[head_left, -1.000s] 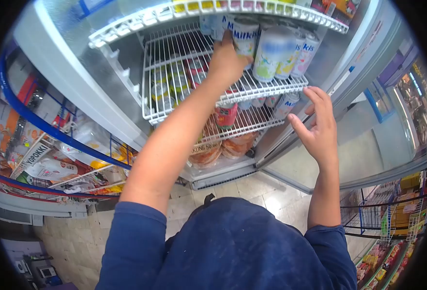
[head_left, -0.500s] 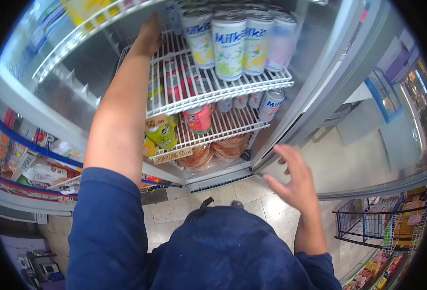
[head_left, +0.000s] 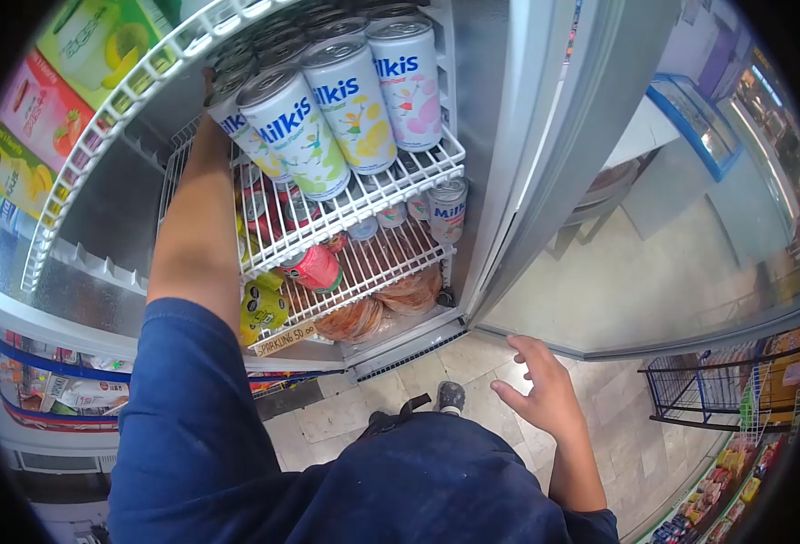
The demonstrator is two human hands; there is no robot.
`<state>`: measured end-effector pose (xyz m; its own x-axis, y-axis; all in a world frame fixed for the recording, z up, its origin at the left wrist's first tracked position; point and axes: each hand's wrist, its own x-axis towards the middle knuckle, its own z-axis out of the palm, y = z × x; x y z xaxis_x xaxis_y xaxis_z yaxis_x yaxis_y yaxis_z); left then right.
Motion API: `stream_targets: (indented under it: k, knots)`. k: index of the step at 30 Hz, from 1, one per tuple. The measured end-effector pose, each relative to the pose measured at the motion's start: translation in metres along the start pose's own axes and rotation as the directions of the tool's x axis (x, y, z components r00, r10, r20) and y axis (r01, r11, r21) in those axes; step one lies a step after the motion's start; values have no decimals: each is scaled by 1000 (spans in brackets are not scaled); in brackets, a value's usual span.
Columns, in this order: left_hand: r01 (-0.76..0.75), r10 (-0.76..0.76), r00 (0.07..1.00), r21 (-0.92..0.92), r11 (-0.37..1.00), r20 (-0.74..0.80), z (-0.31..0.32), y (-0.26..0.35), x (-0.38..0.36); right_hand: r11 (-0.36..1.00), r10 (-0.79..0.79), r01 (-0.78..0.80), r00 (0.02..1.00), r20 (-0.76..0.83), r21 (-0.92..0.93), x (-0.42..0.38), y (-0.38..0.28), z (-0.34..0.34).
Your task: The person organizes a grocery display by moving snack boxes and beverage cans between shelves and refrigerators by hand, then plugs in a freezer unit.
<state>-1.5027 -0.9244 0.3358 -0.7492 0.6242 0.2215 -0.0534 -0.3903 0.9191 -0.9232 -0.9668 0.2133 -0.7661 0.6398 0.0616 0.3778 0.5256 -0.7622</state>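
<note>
My left hand point(head_left: 208, 120) reaches deep along the left side of the fridge's upper wire shelf point(head_left: 345, 218). It is beside the rows of Milkis cans point(head_left: 295, 136), and its fingers are mostly hidden behind them, so a grip cannot be made out. Low in front of the open fridge hangs my right hand point(head_left: 545, 392), fingers apart, holding nothing. On the lower wire shelf point(head_left: 377, 258) lie a red can point(head_left: 314, 269) and yellow-green cans point(head_left: 262, 308), with another Milkis can point(head_left: 448, 210) upright at the right.
The glass door point(head_left: 644, 272) stands open at the right. Fruit-printed cartons point(head_left: 92, 41) fill a higher shelf at upper left. A "Sparkling 50.00" tag point(head_left: 284, 339) hangs on the lower shelf's edge. Wrapped orange-brown goods point(head_left: 350, 319) lie beneath. A wire rack point(head_left: 699, 385) stands at right.
The view has shifted, so the fridge contents appear further left. The front Milkis cans now stand close against my left forearm and cover more of that hand. My right hand stays open and sits slightly lower.
</note>
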Motion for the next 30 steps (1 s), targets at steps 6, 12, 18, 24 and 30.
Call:
stream_targets:
  k: [6,12,18,24,30]
  knots:
    - [-1,4,999,68,998,-42,-3,-7,-13,998,-53,52,997,51,24,17,-5,8]
    - [-19,27,998,119,993,-64,1,-5,-25,971,-238,236,969,70,38,34,-19,20]
    - [60,-33,998,525,849,-61,-46,58,-21,987,-160,156,977,140,35,25,9,25]
    - [-132,231,967,567,813,-107,7,105,-153,857,404,-291,892,204,-425,-38,220,29]
    - [-584,593,698,798,147,401,28,75,-337,334,942,-681,269,-202,652,-174,418,-89]
